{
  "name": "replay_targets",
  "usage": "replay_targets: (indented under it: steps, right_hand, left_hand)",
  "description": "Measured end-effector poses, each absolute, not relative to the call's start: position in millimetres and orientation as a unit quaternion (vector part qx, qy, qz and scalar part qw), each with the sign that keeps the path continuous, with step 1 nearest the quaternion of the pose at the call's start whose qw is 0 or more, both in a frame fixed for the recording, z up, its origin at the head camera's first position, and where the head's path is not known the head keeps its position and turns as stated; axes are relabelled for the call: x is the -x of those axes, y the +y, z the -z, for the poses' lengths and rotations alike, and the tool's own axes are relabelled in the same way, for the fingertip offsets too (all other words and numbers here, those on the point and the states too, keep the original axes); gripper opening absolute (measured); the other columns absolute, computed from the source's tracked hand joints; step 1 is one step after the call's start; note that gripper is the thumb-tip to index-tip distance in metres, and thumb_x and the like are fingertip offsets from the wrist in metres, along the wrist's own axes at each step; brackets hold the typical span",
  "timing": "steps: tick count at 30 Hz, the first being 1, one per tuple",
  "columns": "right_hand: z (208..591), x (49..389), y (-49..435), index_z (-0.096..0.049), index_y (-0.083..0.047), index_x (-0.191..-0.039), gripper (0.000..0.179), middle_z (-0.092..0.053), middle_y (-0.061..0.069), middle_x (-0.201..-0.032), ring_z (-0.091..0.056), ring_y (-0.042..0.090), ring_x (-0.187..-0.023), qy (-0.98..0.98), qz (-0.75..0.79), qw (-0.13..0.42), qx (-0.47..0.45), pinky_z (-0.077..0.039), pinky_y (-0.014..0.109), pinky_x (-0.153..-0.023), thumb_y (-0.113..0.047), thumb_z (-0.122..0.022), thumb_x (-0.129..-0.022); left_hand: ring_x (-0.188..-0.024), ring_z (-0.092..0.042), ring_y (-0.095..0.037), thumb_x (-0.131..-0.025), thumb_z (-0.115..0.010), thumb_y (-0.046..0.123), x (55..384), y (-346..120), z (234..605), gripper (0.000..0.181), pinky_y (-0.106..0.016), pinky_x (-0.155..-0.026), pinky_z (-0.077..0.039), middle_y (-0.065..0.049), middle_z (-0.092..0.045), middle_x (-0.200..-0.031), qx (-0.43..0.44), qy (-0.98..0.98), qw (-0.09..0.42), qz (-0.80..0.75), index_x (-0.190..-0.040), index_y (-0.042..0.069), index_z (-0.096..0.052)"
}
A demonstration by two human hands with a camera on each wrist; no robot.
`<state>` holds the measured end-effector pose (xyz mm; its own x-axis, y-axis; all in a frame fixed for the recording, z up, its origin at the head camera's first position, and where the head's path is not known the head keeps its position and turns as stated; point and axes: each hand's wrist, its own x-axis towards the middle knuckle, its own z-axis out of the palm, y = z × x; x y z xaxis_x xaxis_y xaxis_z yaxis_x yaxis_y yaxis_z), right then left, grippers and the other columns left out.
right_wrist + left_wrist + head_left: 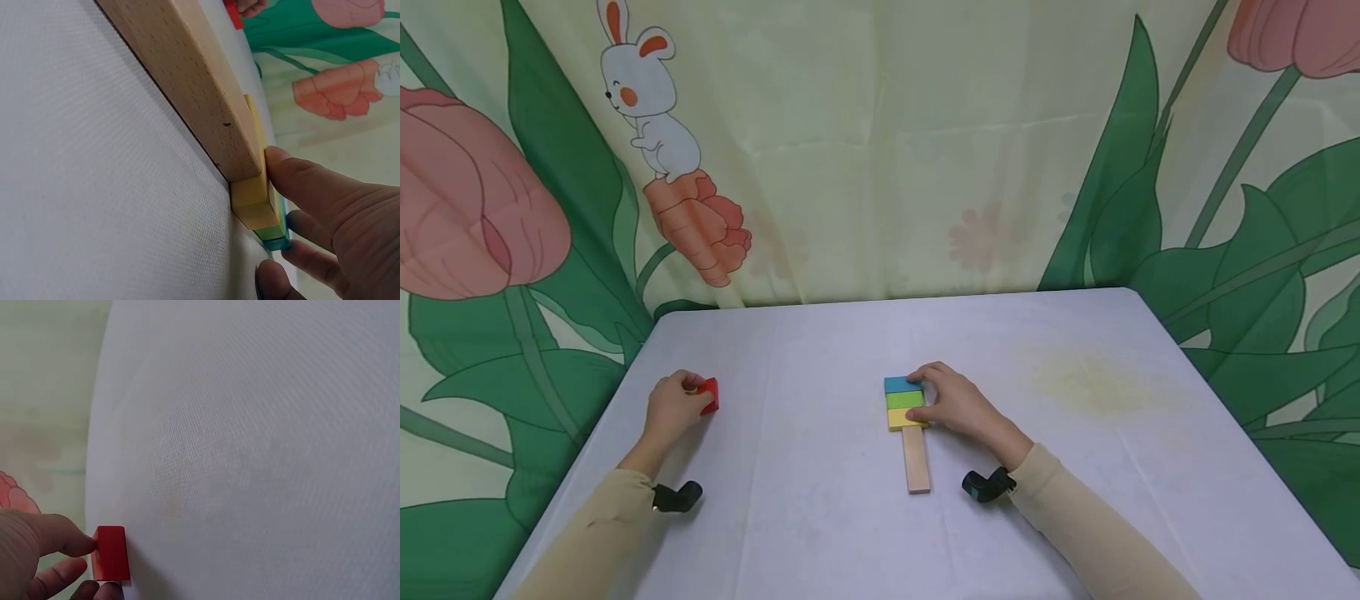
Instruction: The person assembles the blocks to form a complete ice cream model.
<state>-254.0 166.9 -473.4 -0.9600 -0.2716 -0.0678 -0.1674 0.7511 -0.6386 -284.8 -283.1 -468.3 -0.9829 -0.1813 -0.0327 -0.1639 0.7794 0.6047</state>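
Observation:
On the left of the table in the head view, my left hand (673, 408) holds a small red block (711, 395). In the left wrist view the thumb and fingers pinch this red block (112, 554) by its edges. My right hand (958, 402) spans a row of flat blocks near the middle: blue (898, 384), green (903, 400) and yellow (898, 419). Its thumb is on the yellow block (255, 203) and its other fingers are by the blue end. A long plain wooden block (915, 460) lies against the yellow one, pointing toward me.
A white cloth covers the table (820, 517), with a faint yellowish stain at the right. Behind it hangs a curtain (850, 150) printed with tulips, leaves and a rabbit. Black wrist cameras (677, 497) stick out from both sleeves.

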Motion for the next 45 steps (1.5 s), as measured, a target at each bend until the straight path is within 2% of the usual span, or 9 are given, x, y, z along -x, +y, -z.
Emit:
replay_targets:
  steps: [8, 14, 21, 28, 31, 37, 43, 45]
  right_hand:
    - [475, 254, 167, -0.065, -0.014, -0.135, 0.058, -0.055, 0.008, -0.148, -0.05, 0.032, -0.14, 0.931, 0.336, 0.076, 0.122, -0.042, 0.053, -0.114, -0.033, -0.086, -0.085]
    - [475, 255, 166, -0.064, -0.014, -0.136, 0.058, -0.054, 0.008, -0.149, -0.05, 0.032, -0.14, 0.931, 0.334, 0.075, 0.124, -0.042, 0.052, -0.114, -0.033, -0.086, -0.085]
    - [475, 254, 165, -0.064, -0.014, -0.136, 0.058, -0.054, 0.009, -0.149, -0.05, 0.032, -0.14, 0.932, 0.332, 0.075, 0.123, -0.042, 0.052, -0.114, -0.033, -0.086, -0.085]
    - [475, 254, 164, -0.064, -0.014, -0.137, 0.058, -0.054, 0.009, -0.15, -0.049, 0.032, -0.142, 0.931, 0.335, 0.076, 0.124, -0.041, 0.053, -0.115, -0.033, -0.085, -0.086]
    - [475, 255, 165, -0.063, -0.015, -0.137, 0.058, -0.053, 0.009, -0.151, -0.049, 0.032, -0.142, 0.931, 0.336, 0.074, 0.124, -0.041, 0.053, -0.115, -0.033, -0.085, -0.086]
    - [476, 255, 166, -0.064, -0.015, -0.136, 0.058, -0.053, 0.009, -0.15, -0.056, 0.03, -0.131, 0.93, 0.339, 0.072, 0.125, -0.049, 0.05, -0.106, -0.033, -0.086, -0.085]
    - [477, 255, 166, -0.064, -0.015, -0.137, 0.058, -0.053, 0.009, -0.15, -0.051, 0.033, -0.139, 0.929, 0.341, 0.072, 0.121, -0.043, 0.053, -0.113, -0.033, -0.085, -0.085]
    - [478, 255, 166, -0.064, -0.015, -0.137, 0.059, -0.053, 0.009, -0.15, -0.054, 0.033, -0.135, 0.93, 0.341, 0.072, 0.121, -0.045, 0.053, -0.11, -0.033, -0.086, -0.085]
  left_hand:
    - [-0.11, -0.059, -0.044, -0.097, -0.065, 0.02, 283, -276, 470, 0.042, -0.045, -0.083, -0.061, -0.031, -0.061, -0.125, -0.101, -0.942, 0.015, 0.32, -0.128, -0.008, -0.056]
    - [-0.103, -0.063, -0.04, -0.097, -0.068, 0.024, 282, -272, 472, 0.04, -0.04, -0.077, -0.056, -0.027, -0.068, -0.117, -0.089, -0.952, 0.024, 0.292, -0.125, -0.004, -0.063]
    - [-0.104, -0.063, -0.039, -0.098, -0.065, 0.023, 285, -259, 469, 0.038, -0.043, -0.079, -0.056, -0.026, -0.069, -0.12, -0.084, -0.953, 0.018, 0.29, -0.126, -0.002, -0.068]
    - [-0.105, -0.062, -0.036, -0.099, -0.064, 0.025, 291, -248, 471, 0.038, -0.037, -0.077, -0.054, -0.023, -0.07, -0.121, -0.08, -0.953, 0.006, 0.293, -0.129, 0.003, -0.071]
    - [-0.104, -0.062, -0.035, -0.099, -0.062, 0.024, 293, -244, 471, 0.038, -0.035, -0.076, -0.052, -0.024, -0.069, -0.123, -0.068, -0.953, 0.0, 0.294, -0.131, 0.004, -0.071]
    - [-0.101, -0.057, -0.034, -0.097, -0.059, 0.018, 293, -237, 467, 0.042, -0.032, -0.072, -0.047, -0.028, -0.062, -0.123, -0.036, -0.955, -0.037, 0.292, -0.137, 0.008, -0.067]
    - [-0.093, -0.05, -0.03, -0.096, -0.059, 0.013, 297, -231, 468, 0.044, -0.031, -0.067, -0.044, -0.026, -0.057, -0.113, -0.005, -0.958, -0.059, 0.281, -0.14, 0.008, -0.064]
    - [-0.09, -0.049, -0.029, -0.097, -0.058, 0.011, 298, -229, 470, 0.044, -0.031, -0.066, -0.042, -0.026, -0.057, -0.113, 0.006, -0.96, -0.059, 0.274, -0.141, 0.009, -0.062]
